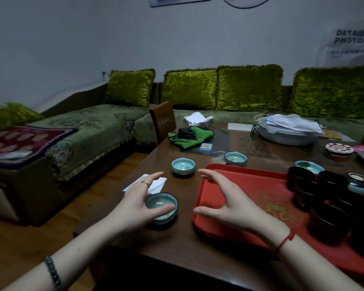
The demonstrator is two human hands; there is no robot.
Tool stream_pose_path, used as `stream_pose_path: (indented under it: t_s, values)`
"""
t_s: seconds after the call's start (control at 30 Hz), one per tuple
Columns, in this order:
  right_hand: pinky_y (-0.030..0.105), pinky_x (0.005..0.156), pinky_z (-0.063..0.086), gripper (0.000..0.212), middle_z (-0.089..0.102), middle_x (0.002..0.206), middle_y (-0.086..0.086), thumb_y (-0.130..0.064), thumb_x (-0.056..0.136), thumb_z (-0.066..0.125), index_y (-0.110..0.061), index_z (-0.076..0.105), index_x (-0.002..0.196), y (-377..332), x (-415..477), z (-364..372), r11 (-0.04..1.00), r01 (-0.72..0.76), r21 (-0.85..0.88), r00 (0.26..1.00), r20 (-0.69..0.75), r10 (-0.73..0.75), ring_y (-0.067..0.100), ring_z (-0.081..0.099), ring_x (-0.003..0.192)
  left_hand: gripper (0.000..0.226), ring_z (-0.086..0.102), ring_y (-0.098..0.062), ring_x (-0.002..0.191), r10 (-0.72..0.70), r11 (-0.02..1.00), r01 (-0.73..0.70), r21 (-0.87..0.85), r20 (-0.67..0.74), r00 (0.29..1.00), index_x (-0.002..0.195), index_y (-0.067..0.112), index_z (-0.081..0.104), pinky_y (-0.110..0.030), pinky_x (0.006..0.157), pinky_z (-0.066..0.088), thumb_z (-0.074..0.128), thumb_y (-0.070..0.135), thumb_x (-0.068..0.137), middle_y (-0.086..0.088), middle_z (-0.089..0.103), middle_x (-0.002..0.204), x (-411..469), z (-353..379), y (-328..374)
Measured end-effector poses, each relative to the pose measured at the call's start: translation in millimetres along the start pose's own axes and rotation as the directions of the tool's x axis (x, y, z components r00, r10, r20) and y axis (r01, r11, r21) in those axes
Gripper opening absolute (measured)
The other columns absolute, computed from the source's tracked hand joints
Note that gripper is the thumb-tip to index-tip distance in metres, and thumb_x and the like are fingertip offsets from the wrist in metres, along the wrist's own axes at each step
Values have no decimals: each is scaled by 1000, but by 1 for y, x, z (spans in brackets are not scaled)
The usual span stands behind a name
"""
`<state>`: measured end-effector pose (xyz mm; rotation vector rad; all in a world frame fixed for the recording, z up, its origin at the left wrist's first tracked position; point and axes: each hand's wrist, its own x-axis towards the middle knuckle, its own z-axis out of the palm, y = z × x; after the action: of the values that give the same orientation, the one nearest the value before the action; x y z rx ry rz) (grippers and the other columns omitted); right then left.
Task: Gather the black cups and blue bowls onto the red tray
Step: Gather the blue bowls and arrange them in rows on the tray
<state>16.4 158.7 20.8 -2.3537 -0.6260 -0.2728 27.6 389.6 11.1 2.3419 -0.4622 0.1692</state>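
Note:
The red tray (250, 181) lies on the right of the dark wooden table (198, 240). Several black cups (332, 182) stand clustered on its right part. One blue bowl (159, 203) sits near the table's left edge; my left hand (137, 200) is spread over it, thumb across its rim, fingers apart. My right hand (225, 198) hovers open over the tray's left edge, holding nothing. Two more blue bowls (183, 165) (235, 158) stand on the table beyond the hands. Another bowl (309, 165) shows behind the cups, and an upturned one (358, 183) lies at the far right.
A white tissue (156, 183) lies under my left fingers. Further back are a green cloth (187, 136), a white lidded dish (288, 132) and a round tin (338, 149). A wooden chair back (162, 120) and a green sofa (93, 131) border the table's left side.

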Motion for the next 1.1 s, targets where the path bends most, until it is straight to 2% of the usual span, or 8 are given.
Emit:
stream_pose_path:
  t_s: [0.17,0.27,0.4,0.5,0.6,0.87,1.0,1.1]
  values:
    - [16,104,28,84,41,129,-15,-40,65,77,-31,30,134,-5,14,33,997,-28,67,998,58,25,0,38,125,118,27,-5,132,-81,996,80,42,20,997,133,40,27,-29,113,22,51,90,29,24,30,132,-11,-4,-23]
    - [22,108,30,85,43,137,-9,-43,64,76,-32,30,134,-6,19,48,995,-40,87,996,81,33,0,38,125,128,27,2,124,-95,994,92,59,41,995,135,36,26,-26,111,21,40,97,23,24,30,130,-16,-4,-31]
    - [37,110,31,85,43,134,-12,-47,64,75,-36,28,133,-7,23,62,995,-67,79,991,120,58,-1,38,126,108,27,-6,132,-124,991,119,62,72,990,137,36,23,-29,113,20,50,78,41,15,37,140,-19,0,-40]
    - [42,112,25,83,42,125,-19,-47,64,74,-39,27,132,-7,24,67,993,-97,64,985,149,86,-2,39,125,103,28,-8,131,-134,990,131,43,95,986,136,38,24,-29,114,20,49,76,43,16,39,136,-21,3,-47]
    - [47,114,17,81,45,131,-16,-48,66,72,-40,26,132,-9,26,68,993,-111,34,982,161,104,-1,38,126,99,31,-7,129,-110,994,108,32,84,990,135,38,27,-38,116,21,48,76,46,14,41,139,-20,7,-51]
    - [41,115,8,80,45,126,-21,-47,66,73,-39,27,131,-14,27,66,992,-126,16,980,157,122,-5,36,125,114,28,5,122,-84,996,82,21,79,993,134,35,31,-33,118,9,47,88,34,26,34,131,-17,6,-46]
    - [45,114,17,74,37,107,-43,-47,64,74,-46,31,124,-11,28,62,994,-96,44,988,128,90,-22,35,109,92,34,-7,130,-70,997,71,-17,39,997,128,42,33,-38,115,24,53,75,44,23,42,126,-9,7,-43]
    - [43,110,28,74,43,112,-39,-47,61,76,-49,33,121,-5,31,55,993,-76,90,996,57,71,-18,39,113,78,36,-8,129,-51,997,52,-58,18,999,118,53,31,-33,111,31,57,71,46,23,44,129,0,9,-39]
